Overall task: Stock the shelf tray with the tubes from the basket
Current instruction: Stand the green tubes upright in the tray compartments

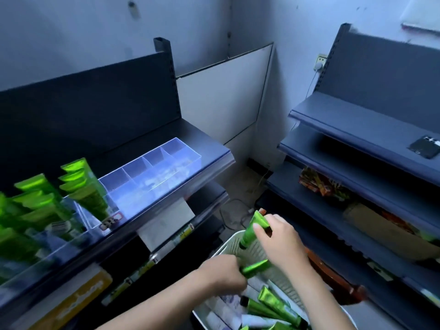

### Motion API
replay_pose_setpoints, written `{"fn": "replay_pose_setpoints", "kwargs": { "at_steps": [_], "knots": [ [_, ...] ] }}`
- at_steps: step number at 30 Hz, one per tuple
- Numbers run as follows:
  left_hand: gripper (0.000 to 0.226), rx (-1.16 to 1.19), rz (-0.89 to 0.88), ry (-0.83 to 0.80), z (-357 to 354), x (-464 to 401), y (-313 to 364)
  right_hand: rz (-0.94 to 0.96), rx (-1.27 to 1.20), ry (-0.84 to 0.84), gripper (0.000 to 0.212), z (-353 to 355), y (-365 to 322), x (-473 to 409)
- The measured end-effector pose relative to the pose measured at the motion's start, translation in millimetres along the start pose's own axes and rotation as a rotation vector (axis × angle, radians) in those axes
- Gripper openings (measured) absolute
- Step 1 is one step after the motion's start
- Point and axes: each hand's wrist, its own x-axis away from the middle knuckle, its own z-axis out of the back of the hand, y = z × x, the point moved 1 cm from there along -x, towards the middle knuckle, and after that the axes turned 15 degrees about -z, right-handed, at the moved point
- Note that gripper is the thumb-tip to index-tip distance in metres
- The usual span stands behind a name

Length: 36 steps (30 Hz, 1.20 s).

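Note:
A clear divided shelf tray (152, 172) lies on the top shelf at left. Its left compartments hold upright green tubes (88, 186); the right compartments look bare. A white slatted basket (281, 277) sits at bottom centre with several green and pale tubes (276, 306) lying in it. My right hand (281, 241) grips a green tube (252, 228) above the basket, its black cap pointing down. My left hand (223, 272) is closed on another green tube (256, 267) that lies nearly level over the basket.
The dark shelf unit (209, 148) at left has lower shelves with yellow boxes (71, 301) and price labels. A second blue shelf unit (371, 148) at right carries packaged goods and a black device (425, 146). Cables lie on the floor between them.

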Motion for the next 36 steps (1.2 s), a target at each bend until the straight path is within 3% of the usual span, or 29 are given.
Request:
{"fn": "replay_pose_setpoints", "kwargs": {
  "at_steps": [4, 9, 11, 13, 18, 24, 36],
  "knots": [
    [0.027, 0.157, -0.064, 0.153, 58.7, 48.4, 1.5, 0.118, -0.126, 0.065, 0.025, 32.3, -49.2, -8.2],
    [0.019, 0.015, -0.146, 0.448, 151.6, 123.7, -23.3, 0.237, -0.268, 0.058, 0.008, 54.3, -136.2, -16.7],
    [0.010, 0.095, -0.139, 0.562, 189.5, 161.4, -33.3, 0.256, -0.343, 0.051, 0.007, 56.9, -174.5, -17.5],
    [0.015, 0.196, -0.127, 0.692, 225.3, 196.7, -43.0, 0.290, -0.399, 0.053, 0.004, 56.8, -210.1, -19.4],
    [0.009, 0.344, -0.072, 0.947, 297.4, 244.6, -88.3, 0.365, -0.323, -0.100, 0.007, 43.0, -295.0, -25.8],
    [0.018, 0.262, 0.038, 0.915, 324.3, 234.1, -136.9, 0.472, -0.084, -0.253, 0.005, 7.8, -351.5, -33.9],
    [0.020, -0.107, 0.191, 0.702, 326.8, 197.2, -183.5, 0.437, 0.037, -0.372, 0.011, -45.1, -370.3, -43.1]
  ]
}}
